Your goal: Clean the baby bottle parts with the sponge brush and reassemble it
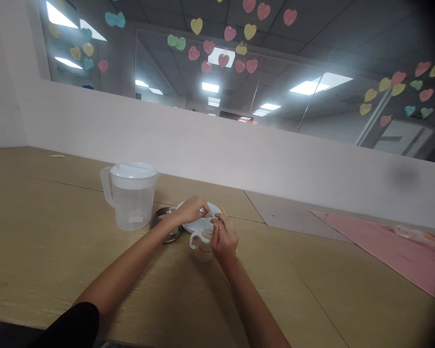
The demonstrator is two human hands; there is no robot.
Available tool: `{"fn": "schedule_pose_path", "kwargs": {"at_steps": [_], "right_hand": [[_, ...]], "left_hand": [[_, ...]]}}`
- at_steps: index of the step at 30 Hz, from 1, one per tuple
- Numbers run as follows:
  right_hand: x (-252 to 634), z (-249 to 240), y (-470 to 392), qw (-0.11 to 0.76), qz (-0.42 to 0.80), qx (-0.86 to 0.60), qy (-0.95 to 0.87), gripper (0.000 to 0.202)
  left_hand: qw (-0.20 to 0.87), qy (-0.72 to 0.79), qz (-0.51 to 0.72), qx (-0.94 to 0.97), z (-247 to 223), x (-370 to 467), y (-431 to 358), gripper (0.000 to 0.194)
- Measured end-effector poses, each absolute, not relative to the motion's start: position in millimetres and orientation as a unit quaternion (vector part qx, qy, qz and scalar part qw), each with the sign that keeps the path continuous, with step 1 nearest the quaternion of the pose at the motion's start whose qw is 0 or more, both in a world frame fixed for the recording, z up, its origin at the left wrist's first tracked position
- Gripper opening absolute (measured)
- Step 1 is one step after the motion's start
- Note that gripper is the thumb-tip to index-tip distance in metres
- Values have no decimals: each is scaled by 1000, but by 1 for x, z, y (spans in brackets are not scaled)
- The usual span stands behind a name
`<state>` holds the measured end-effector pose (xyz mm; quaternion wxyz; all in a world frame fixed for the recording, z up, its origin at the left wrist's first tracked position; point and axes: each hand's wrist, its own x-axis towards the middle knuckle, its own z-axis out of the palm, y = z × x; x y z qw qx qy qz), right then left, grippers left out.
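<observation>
My left hand (193, 210) reaches in from the left, its fingers closed on the edge of a small clear piece (209, 216). From the other side my right hand (225, 237) pinches the same piece, whose exact kind I cannot make out. Just below them stands a small clear bottle (203, 251) with a white curved handle, red lettering and a threaded-looking neck; my right hand partly covers it. Behind the hands lies a white plate (190, 226), half hidden. A round metal dish (174, 238) sits left of the bottle, under my left forearm.
A lidded translucent pitcher (133, 203) holding clear liquid stands left on the wooden table (76, 232). Something thin and yellow (223, 211) shows by the plate. A pink sheet (391, 251) with a crumpled clear wrapper (416, 235) lies right. A low white wall (210, 150) closes the back.
</observation>
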<state>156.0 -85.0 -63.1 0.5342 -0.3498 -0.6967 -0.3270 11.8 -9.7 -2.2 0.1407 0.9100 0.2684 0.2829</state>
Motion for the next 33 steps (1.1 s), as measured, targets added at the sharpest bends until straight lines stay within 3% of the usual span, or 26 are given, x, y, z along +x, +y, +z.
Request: {"fn": "schedule_pose_path", "kwargs": {"at_steps": [12,21,33], "right_hand": [[160,-61,-82,472,-306,-389,-730,20],[161,-56,-90,544,-337,-386,-664,12],[169,-59,-81,504,-367,-442,-645,38]], "left_hand": [[147,267,256,917,-9,9,-1,18],[152,308,249,906,-12,8,0,21],[149,286,259,910,-6,10,-5,18]]}}
